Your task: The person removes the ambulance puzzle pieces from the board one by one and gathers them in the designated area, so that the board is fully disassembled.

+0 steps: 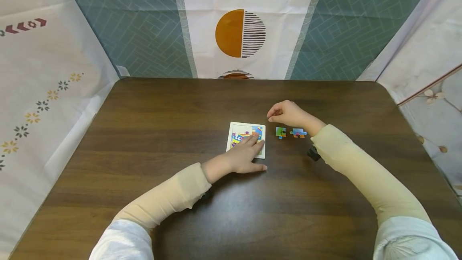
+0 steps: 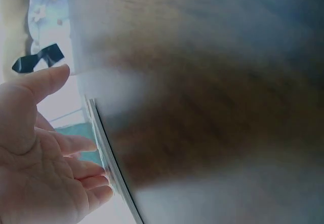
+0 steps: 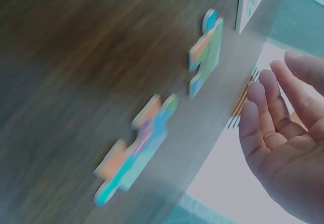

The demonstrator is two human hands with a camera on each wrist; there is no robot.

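A small jigsaw board (image 1: 241, 124) with a white border lies on the table, several colourful pieces set in it. My left hand (image 1: 246, 158) rests on the board, fingers fairly straight and thumb spread toward the near side; part of the picture is hidden beneath it. To the right of the board lie two loose jigsaw pieces: a mostly green piece (image 1: 280, 132) and a blue and orange piece (image 1: 298, 133). Just beyond the green piece hovers my right hand (image 1: 290, 113), fingers loosely bent. In the right wrist view nothing shows between that hand's fingers (image 3: 276, 100).
The dark brown wooden table (image 1: 173, 107) extends around the board on every side. Patterned cloths hang behind it, with a white cloth (image 1: 54, 59) at the left and another at the right. A black wrist device (image 1: 313, 153) sits under the right forearm.
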